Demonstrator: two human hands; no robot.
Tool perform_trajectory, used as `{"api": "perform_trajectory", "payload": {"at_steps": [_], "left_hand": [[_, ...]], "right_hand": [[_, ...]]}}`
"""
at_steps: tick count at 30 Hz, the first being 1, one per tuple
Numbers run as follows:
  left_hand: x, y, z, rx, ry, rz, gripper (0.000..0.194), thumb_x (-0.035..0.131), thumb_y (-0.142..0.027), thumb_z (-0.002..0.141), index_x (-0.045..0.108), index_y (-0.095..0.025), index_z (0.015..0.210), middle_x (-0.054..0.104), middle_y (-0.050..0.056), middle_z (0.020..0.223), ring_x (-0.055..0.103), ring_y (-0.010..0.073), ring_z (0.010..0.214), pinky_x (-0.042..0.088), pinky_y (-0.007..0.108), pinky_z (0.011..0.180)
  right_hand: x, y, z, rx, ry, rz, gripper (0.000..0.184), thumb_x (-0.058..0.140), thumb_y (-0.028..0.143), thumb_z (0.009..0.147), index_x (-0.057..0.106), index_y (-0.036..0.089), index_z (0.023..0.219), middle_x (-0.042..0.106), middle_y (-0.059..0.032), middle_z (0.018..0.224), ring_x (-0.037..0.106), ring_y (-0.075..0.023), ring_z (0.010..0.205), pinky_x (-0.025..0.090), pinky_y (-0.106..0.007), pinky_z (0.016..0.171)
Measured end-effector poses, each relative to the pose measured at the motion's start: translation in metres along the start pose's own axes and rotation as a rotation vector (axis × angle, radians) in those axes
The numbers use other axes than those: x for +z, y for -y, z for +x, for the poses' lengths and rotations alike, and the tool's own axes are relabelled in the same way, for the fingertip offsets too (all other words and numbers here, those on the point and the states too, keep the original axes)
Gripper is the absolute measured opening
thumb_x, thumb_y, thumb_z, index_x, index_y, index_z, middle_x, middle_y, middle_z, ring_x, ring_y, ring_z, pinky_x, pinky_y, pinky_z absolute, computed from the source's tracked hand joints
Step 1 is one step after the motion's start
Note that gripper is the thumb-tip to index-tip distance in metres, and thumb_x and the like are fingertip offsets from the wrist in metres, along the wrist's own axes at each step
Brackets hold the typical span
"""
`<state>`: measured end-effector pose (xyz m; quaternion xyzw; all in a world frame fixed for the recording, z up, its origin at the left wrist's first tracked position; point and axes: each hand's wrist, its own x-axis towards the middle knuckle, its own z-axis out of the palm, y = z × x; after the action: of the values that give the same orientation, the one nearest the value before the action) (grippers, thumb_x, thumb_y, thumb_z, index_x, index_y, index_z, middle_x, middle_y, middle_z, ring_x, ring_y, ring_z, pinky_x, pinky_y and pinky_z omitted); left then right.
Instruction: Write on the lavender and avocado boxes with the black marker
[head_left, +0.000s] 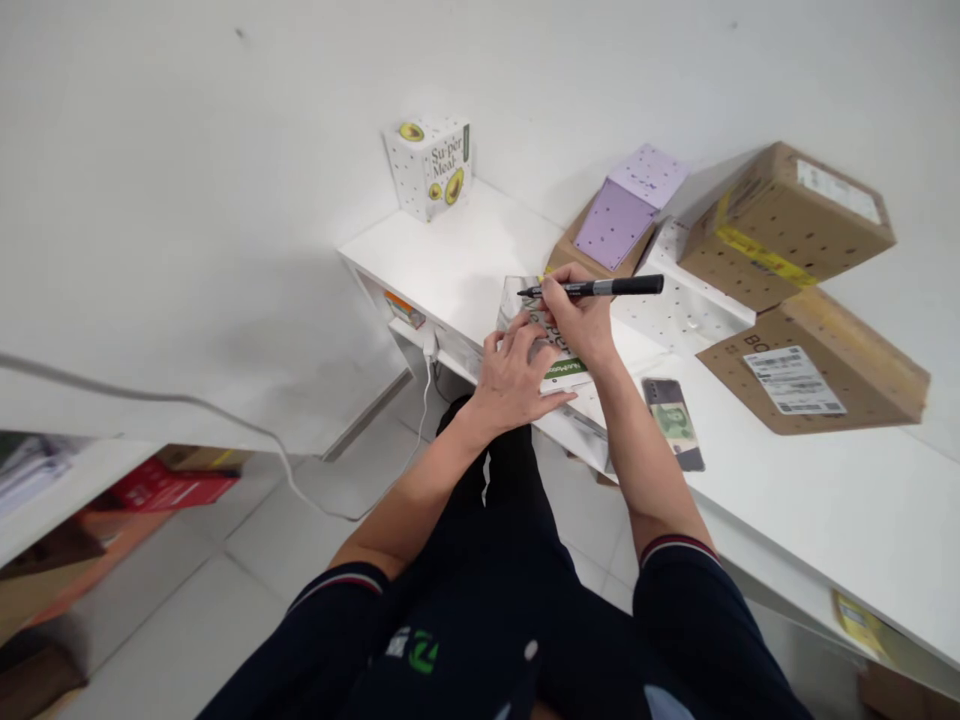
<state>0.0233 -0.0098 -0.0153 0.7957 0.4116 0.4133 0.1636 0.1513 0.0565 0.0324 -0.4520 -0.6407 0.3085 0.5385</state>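
A white printed box (568,372) with green and dark lettering lies near the front edge of the white shelf top. My left hand (517,375) grips this box, its bent fingers over the upper face and the thumb along the near side. Above the same box, my right hand (581,312) is closed around a black marker pen (622,287). The pen's dark tip points left over the box; whether it touches the surface I cannot tell. Both hands cover part of the printing.
A white avocado-print box (427,170) stands at the far left end of the shelf top (795,500). Rightward are a purple box (619,220), cardboard boxes (787,225) with labels, and a phone (673,425) with a banknote on its back. A white cable (300,485) hangs at left.
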Motion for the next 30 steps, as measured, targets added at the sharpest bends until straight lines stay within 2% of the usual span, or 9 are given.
{"api": "perform_trajectory", "payload": {"at_steps": [5, 8, 15, 20, 25, 28, 30], "left_hand": [[0.0007, -0.0002, 0.0005, -0.007, -0.010, -0.051, 0.047, 0.077, -0.059, 0.073, 0.067, -0.021, 0.099, 0.059, 0.017, 0.126, 0.045, 0.0443, 0.135, 0.032, 0.056, 0.110], [0.0006, 0.0002, 0.0001, -0.005, -0.012, -0.066, 0.046, 0.075, -0.061, 0.075, 0.067, -0.022, 0.098, 0.058, 0.017, 0.125, 0.046, 0.0439, 0.135, 0.033, 0.057, 0.110], [0.0025, 0.0020, -0.0014, 0.015, -0.001, 0.051, 0.049, 0.070, -0.065, 0.078, 0.068, -0.022, 0.103, 0.058, 0.017, 0.128, 0.045, 0.0416, 0.135, 0.034, 0.055, 0.110], [0.0030, 0.0024, -0.0015, 0.013, 0.004, 0.040, 0.051, 0.070, -0.066, 0.078, 0.068, -0.022, 0.103, 0.059, 0.018, 0.127, 0.045, 0.0428, 0.137, 0.034, 0.056, 0.109], [0.0037, 0.0027, -0.0022, 0.003, -0.021, 0.016, 0.052, 0.073, -0.066, 0.075, 0.069, -0.022, 0.102, 0.061, 0.017, 0.126, 0.045, 0.0436, 0.138, 0.034, 0.056, 0.110], [0.0043, 0.0027, -0.0026, 0.008, -0.036, -0.006, 0.049, 0.074, -0.065, 0.075, 0.071, -0.023, 0.101, 0.062, 0.017, 0.125, 0.045, 0.0442, 0.139, 0.033, 0.056, 0.111], [0.0043, 0.0032, -0.0026, 0.012, -0.046, -0.039, 0.047, 0.075, -0.063, 0.076, 0.071, -0.023, 0.100, 0.061, 0.016, 0.124, 0.043, 0.0438, 0.142, 0.031, 0.056, 0.114]], "right_hand": [[-0.0007, -0.0059, 0.0016, -0.016, 0.006, -0.041, 0.026, 0.065, 0.041, 0.091, 0.057, 0.023, 0.075, 0.053, 0.0048, 0.065, 0.050, -0.0088, 0.059, 0.042, -0.021, 0.053], [-0.0007, -0.0048, 0.0017, -0.018, 0.014, -0.052, 0.025, 0.064, 0.039, 0.091, 0.057, 0.022, 0.074, 0.053, 0.0049, 0.063, 0.049, -0.0090, 0.058, 0.041, -0.022, 0.053], [0.0010, 0.0000, 0.0011, -0.022, 0.036, -0.041, 0.028, 0.066, 0.041, 0.090, 0.054, 0.022, 0.072, 0.050, 0.0060, 0.059, 0.046, -0.0084, 0.055, 0.040, -0.022, 0.051], [0.0004, -0.0021, 0.0008, -0.021, 0.004, -0.034, 0.027, 0.066, 0.039, 0.090, 0.054, 0.023, 0.072, 0.049, 0.0059, 0.061, 0.047, -0.0085, 0.056, 0.040, -0.022, 0.052], [0.0005, 0.0009, 0.0013, 0.008, 0.040, -0.009, 0.029, 0.067, 0.042, 0.089, 0.054, 0.023, 0.072, 0.050, 0.0059, 0.060, 0.048, -0.0084, 0.054, 0.041, -0.022, 0.051], [0.0004, 0.0011, 0.0022, 0.048, -0.013, 0.034, 0.033, 0.066, 0.049, 0.088, 0.053, 0.023, 0.072, 0.053, 0.0054, 0.060, 0.049, -0.0085, 0.050, 0.042, -0.022, 0.049], [-0.0022, -0.0030, 0.0013, 0.058, -0.113, 0.085, 0.036, 0.061, 0.055, 0.090, 0.051, 0.024, 0.075, 0.055, 0.0050, 0.061, 0.049, -0.0088, 0.049, 0.041, -0.023, 0.047]]}}
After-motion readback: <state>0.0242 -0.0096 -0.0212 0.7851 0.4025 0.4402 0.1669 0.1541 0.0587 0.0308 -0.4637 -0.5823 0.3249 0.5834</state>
